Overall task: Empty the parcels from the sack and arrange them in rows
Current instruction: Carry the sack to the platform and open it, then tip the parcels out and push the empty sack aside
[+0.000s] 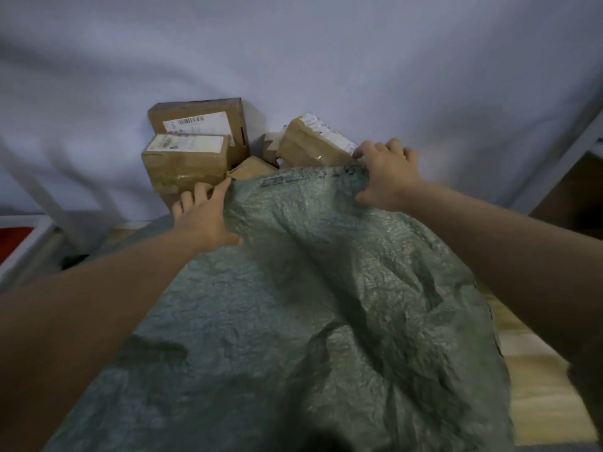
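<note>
A large grey-green woven sack (pixel 310 305) lies in front of me, its mouth pointing away. My left hand (pixel 205 216) grips the sack's left rim and my right hand (pixel 385 177) grips its right rim. Several brown cardboard parcels spill out of the mouth onto a pale sheet. A big box with a barcode label (pixel 199 120) lies at the back. A smaller labelled box (pixel 186 161) rests in front of it. A tilted taped parcel (pixel 313 145) leans at the right, beside my right hand. A small parcel (pixel 251 169) pokes out at the sack's edge.
A pale grey-blue sheet (pixel 326 60) covers the surface beyond the parcels. A white-framed red thing (pixel 19 243) sits at the left edge. A shelf frame and a brown box (pixel 574 197) stand at the right. Wooden floor (pixel 538 386) shows beside the sack.
</note>
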Demonstrator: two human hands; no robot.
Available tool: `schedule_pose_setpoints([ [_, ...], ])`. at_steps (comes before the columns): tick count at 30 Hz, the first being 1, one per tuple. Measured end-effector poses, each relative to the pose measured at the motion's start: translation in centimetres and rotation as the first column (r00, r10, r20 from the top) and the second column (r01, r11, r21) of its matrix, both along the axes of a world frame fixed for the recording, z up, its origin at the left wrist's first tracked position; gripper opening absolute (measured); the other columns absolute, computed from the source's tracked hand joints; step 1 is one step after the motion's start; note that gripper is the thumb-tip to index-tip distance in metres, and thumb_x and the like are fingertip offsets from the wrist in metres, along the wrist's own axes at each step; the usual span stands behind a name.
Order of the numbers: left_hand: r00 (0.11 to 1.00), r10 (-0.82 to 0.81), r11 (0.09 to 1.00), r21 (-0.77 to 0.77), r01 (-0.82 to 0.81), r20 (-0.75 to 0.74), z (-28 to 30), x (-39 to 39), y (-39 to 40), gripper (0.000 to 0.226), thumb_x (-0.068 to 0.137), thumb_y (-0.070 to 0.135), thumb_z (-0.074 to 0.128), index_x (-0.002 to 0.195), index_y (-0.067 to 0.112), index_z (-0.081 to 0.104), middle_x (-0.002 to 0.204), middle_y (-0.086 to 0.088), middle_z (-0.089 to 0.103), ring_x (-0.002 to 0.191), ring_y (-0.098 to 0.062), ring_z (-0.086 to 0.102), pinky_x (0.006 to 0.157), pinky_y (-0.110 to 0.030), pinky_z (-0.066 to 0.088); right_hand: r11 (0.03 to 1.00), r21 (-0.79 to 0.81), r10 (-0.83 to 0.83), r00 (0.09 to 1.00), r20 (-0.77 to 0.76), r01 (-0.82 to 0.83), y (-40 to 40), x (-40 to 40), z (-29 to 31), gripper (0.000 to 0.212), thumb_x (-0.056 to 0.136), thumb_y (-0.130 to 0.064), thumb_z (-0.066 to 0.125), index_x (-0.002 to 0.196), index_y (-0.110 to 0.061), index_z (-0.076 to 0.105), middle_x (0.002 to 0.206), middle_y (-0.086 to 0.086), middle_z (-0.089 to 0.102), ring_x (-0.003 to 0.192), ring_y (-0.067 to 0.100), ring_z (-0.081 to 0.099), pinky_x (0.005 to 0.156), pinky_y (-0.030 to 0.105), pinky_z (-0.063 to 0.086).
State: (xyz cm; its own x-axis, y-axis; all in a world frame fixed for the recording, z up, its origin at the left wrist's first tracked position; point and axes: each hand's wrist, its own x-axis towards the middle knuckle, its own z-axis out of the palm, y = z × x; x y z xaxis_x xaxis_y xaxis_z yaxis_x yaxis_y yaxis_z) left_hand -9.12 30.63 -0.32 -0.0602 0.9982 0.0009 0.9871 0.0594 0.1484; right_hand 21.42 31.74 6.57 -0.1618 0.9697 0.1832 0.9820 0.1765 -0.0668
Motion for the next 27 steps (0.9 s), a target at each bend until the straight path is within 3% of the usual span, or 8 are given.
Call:
schedule_pose_setpoints([
  [5, 0.996, -0.017, 0.994, 0.11, 0.007, 0.093, 0.0, 0.6, -0.2, 0.082, 0.066, 0.041, 0.087, 0.131, 0.028, 0.04, 0.139, -0.005, 0.041, 0.128, -0.034, 0.036, 0.109, -0.048, 0.027, 1.0, 0.016, -0.01, 1.0, -0.008, 0.01, -0.5, 0.0, -0.6, 0.058, 0.072, -0.01, 0.067, 0.125, -0.015, 0.043, 0.111, 0.011, 0.062, 0.116, 0.031, 0.04, 0.096, 0.043, 0.027],
  [9, 0.982, -0.07, 0.991, 0.122, 0.049, 0.175, 0.3, 0.7, -0.6, 0.119, 0.057, 0.049, 0.09, 0.149, 0.029, 0.017, 0.149, -0.004, 0.041, 0.141, -0.029, 0.031, 0.118, -0.05, 0.013, 0.987, 0.147, 0.078, 0.996, -0.041, -0.071, -2.2, 0.1, -0.1, 0.033, 0.074, 0.005, 0.057, 0.103, -0.011, 0.057, 0.097, 0.011, 0.06, 0.104, 0.033, 0.048, 0.093, 0.039, 0.031],
  [12, 0.986, -0.097, 0.99, 0.112, 0.082, 0.135, 0.9, 0.8, -1.2, 0.129, 0.055, 0.055, 0.089, 0.154, 0.031, 0.009, 0.153, -0.003, 0.036, 0.143, -0.03, 0.027, 0.118, -0.05, 0.011, 0.908, 0.341, 0.248, 0.968, 0.035, -0.244, -4.1, 0.2, 0.2, 0.024, 0.069, 0.014, 0.052, 0.086, -0.002, 0.056, 0.088, 0.018, 0.057, 0.085, 0.036, 0.052, 0.067, 0.037, 0.034],
  [16, 0.985, -0.171, 0.974, 0.155, 0.164, 0.031, 2.3, 0.6, -2.6, 0.044, 0.07, 0.047, 0.083, 0.102, 0.025, 0.063, 0.121, -0.005, 0.053, 0.123, -0.033, 0.04, 0.111, -0.046, 0.022, 0.783, 0.509, 0.231, 0.927, 0.297, -0.358, -7.4, 1.2, 0.6, 0.017, 0.072, 0.009, 0.054, 0.084, -0.002, 0.055, 0.081, 0.019, 0.054, 0.071, 0.031, 0.05, 0.059, 0.033, 0.026],
  [19, 0.963, -0.258, 0.931, 0.284, 0.229, 0.071, 3.3, 1.0, -4.5, 0.022, 0.081, 0.014, 0.073, 0.07, 0.021, 0.055, 0.095, -0.007, 0.056, 0.098, -0.035, 0.052, 0.088, -0.043, 0.04, 0.703, 0.618, 0.12, 0.916, 0.384, -0.351, -9.9, 2.6, 0.6, 0.019, 0.076, 0.006, 0.062, 0.09, -0.005, 0.054, 0.081, 0.018, 0.054, 0.069, 0.031, 0.051, 0.06, 0.036, 0.033],
  [21, 0.961, -0.275, 0.854, 0.455, 0.251, -0.016, 3.8, 1.5, -6.3, 0.019, 0.081, 0.0, 0.065, 0.075, 0.017, 0.06, 0.089, -0.01, 0.054, 0.086, -0.035, 0.054, 0.067, -0.039, 0.038, 0.639, 0.684, 0.047, 0.906, 0.42, -0.351, -12.2, 3.3, 0.4, 0.009, 0.086, 0.002, 0.056, 0.09, -0.006, 0.053, 0.08, 0.017, 0.054, 0.068, 0.029, 0.05, 0.06, 0.037, 0.036],
  [23, 0.934, -0.305, 0.763, 0.539, 0.357, -0.187, 3.8, 2.0, -8.7, 0.019, 0.081, -0.002, 0.063, 0.094, 0.008, 0.07, 0.092, -0.016, 0.058, 0.087, -0.037, 0.055, 0.07, -0.041, 0.034, 0.604, 0.722, 0.013, 0.91, 0.414, -0.337, -15.1, 3.3, -0.6, 0.011, 0.099, -0.004, 0.043, 0.093, -0.008, 0.052, 0.08, 0.016, 0.054, 0.068, 0.028, 0.05, 0.061, 0.038, 0.038],
  [27, 0.92, -0.351, 0.842, 0.37, 0.392, -0.174, 0.7, 2.3, -14.2, 0.055, 0.074, 0.016, 0.077, 0.122, 0.01, 0.052, 0.115, -0.018, 0.049, 0.094, -0.039, 0.054, 0.081, -0.045, 0.04, 0.812, 0.543, 0.019, 0.94, 0.339, -0.212, -21.1, 4.0, -7.4, 0.036, 0.086, -0.003, 0.058, 0.121, -0.005, 0.051, 0.088, 0.018, 0.058, 0.075, 0.033, 0.055, 0.069, 0.041, 0.035],
])
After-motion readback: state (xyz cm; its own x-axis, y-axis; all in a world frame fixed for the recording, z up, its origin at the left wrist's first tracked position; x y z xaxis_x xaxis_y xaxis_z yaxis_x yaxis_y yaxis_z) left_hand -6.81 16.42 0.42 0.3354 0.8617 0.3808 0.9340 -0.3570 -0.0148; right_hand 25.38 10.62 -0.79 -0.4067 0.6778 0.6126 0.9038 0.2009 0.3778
